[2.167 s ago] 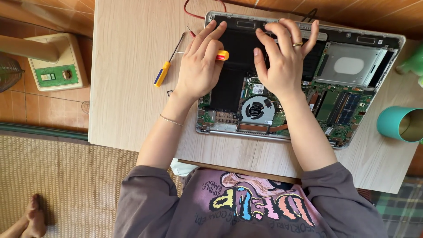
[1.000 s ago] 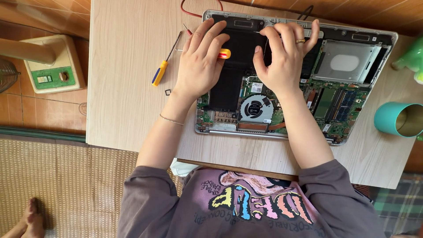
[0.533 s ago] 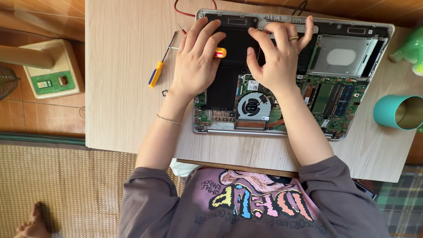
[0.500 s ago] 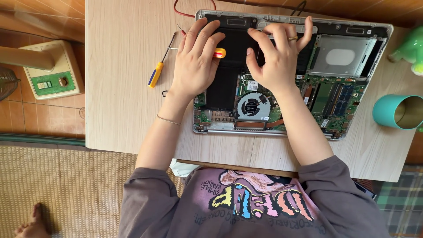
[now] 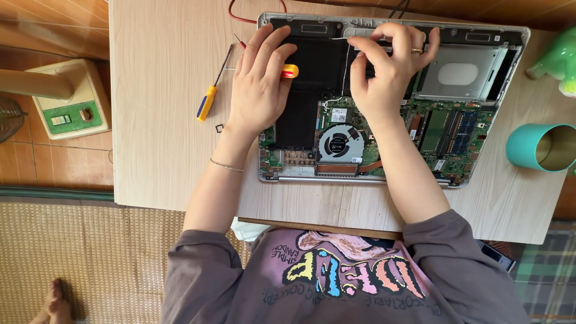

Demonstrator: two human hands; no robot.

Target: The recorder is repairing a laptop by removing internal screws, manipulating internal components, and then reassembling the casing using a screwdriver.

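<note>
Laptop, opened with its bottom cover off, lies on the table toward the far edge, its circuit board, round fan and black battery exposed. Left hand rests flat on the battery's left part, fingers loosely spread and pointing to the far edge; a small screwdriver with a red and yellow handle pokes out from under its fingers, whether gripped or merely covered I cannot tell. Right hand sits at the battery's far right corner, fingers bent and pressed down, the index fingertip beside a thin white wire; nothing is visibly pinched. Another screwdriver with a yellow and blue handle lies left of the laptop. A teal cup lies on its side near the table's right edge.
</note>
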